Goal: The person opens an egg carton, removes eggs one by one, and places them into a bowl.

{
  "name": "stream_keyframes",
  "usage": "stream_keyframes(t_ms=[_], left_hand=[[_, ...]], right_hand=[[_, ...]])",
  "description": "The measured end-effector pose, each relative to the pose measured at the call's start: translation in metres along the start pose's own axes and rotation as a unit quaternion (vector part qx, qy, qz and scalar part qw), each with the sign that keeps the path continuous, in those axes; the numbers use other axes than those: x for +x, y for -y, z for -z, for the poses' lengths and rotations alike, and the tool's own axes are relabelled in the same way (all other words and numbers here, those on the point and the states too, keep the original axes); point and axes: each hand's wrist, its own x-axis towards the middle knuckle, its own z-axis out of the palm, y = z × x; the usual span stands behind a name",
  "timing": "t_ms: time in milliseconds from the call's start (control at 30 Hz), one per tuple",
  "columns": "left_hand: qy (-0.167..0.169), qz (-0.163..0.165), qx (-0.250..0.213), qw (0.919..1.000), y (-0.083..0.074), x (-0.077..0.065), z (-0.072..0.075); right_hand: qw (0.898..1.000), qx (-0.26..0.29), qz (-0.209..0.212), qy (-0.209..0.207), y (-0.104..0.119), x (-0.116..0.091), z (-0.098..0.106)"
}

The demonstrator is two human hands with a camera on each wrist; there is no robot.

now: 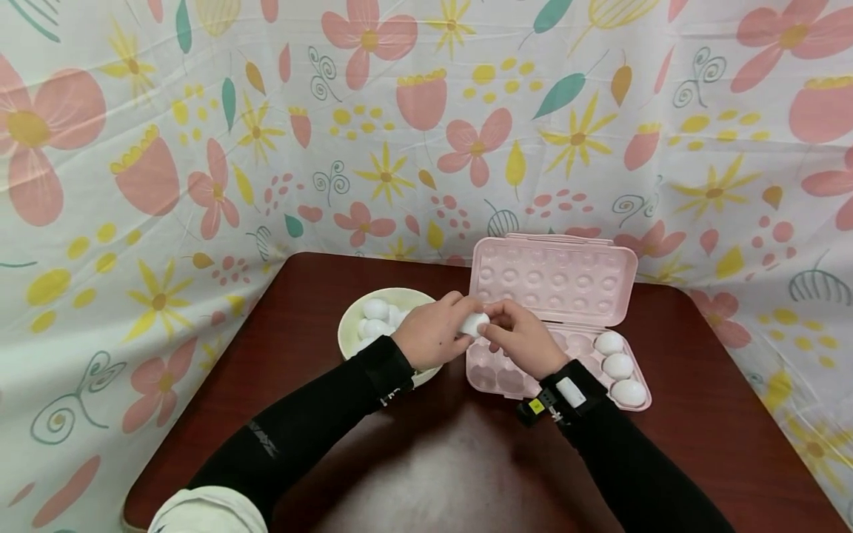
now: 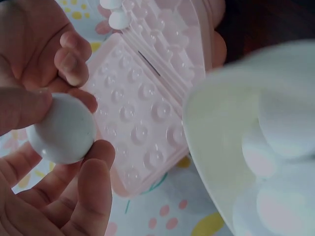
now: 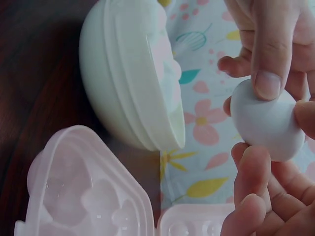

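Observation:
A white egg [image 1: 474,324] is held between my two hands, above the gap between bowl and carton. My left hand [image 1: 426,333] pinches it from the left with thumb and fingers. From the other side the fingers of my right hand [image 1: 526,346] grip it too. Both wrist views show the egg's smooth surface with fingertips around it. Below and to the right lies an open pink egg carton [image 1: 492,386], three white eggs [image 1: 617,366] standing in its right-hand column. Part of its cup area is hidden by my right hand.
A pale cream bowl [image 1: 348,326] with several white eggs [image 1: 375,309] stands left of the carton, partly behind my left hand. The carton's lid [image 1: 553,285] leans back near the floral cloth [image 1: 413,148]. Everything rests on a dark red-brown table [image 1: 266,340].

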Motion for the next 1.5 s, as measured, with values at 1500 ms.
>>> stream_keyframes(t_ms=[1500], left_hand=[[0.279, 0.137, 0.106, 0.9445, 0.116, 0.035, 0.021]], right_hand=[[0.997, -0.072, 0.0, -0.005, -0.018, -0.008, 0.0]])
